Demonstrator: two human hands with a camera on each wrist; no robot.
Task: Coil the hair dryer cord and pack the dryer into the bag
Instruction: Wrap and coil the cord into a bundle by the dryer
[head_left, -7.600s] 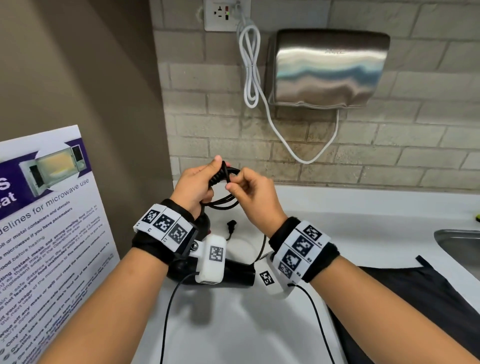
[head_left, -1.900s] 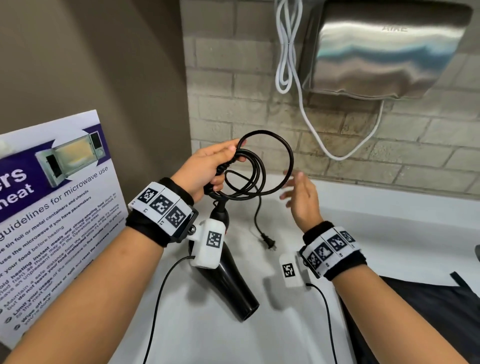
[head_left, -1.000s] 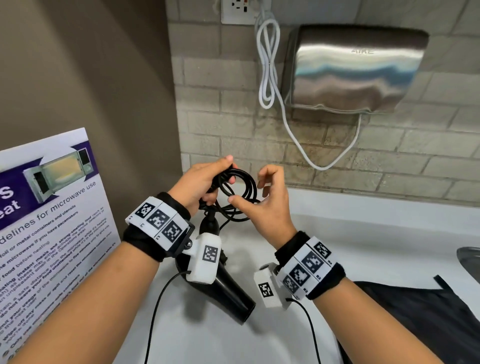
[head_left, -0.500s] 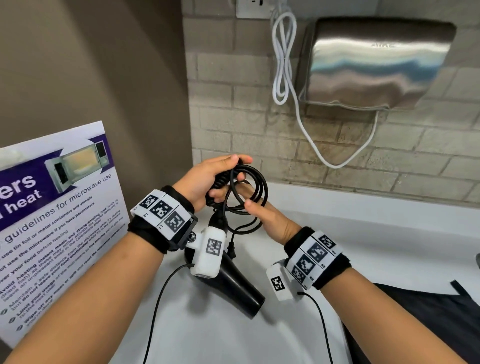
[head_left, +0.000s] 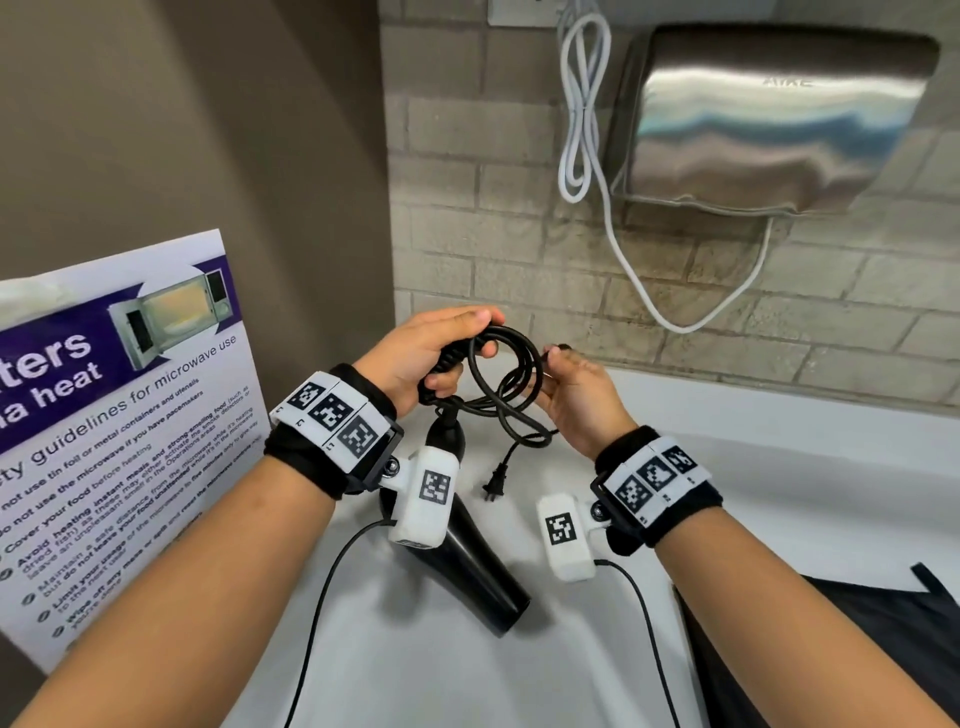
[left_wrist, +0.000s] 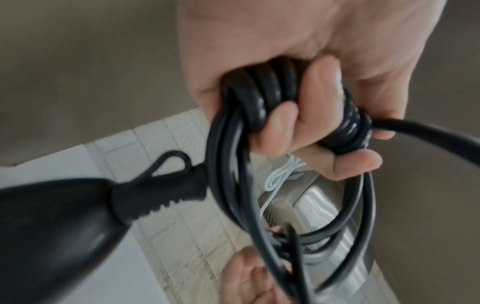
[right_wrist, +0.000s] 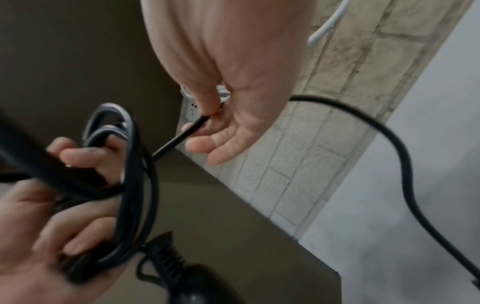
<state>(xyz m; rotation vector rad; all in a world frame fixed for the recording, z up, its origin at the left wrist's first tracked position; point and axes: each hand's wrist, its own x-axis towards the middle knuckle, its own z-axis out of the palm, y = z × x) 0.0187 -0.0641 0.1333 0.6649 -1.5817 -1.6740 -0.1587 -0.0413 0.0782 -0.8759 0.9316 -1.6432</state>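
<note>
Coiling nearly done: left hand (head_left: 426, 358) clamps the looped cord (head_left: 501, 387); right hand (head_left: 576, 395) pinches the free strand beside it. Plug (head_left: 493, 486) dangles below the loops; the dryer (head_left: 467, 566) is not yet in the bag (head_left: 831, 649).

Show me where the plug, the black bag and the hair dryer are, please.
plug (head_left: 491, 488): head view, on its black body, above the counter.
black bag (head_left: 831, 649): head view, on its flat fabric, lower right.
hair dryer (head_left: 480, 566): head view, on its barrel.

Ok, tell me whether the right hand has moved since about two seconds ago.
Yes. The right hand was open and apart from the coil; now it has come in toward the left hand and pinches the cord, judged against the counter.
</note>
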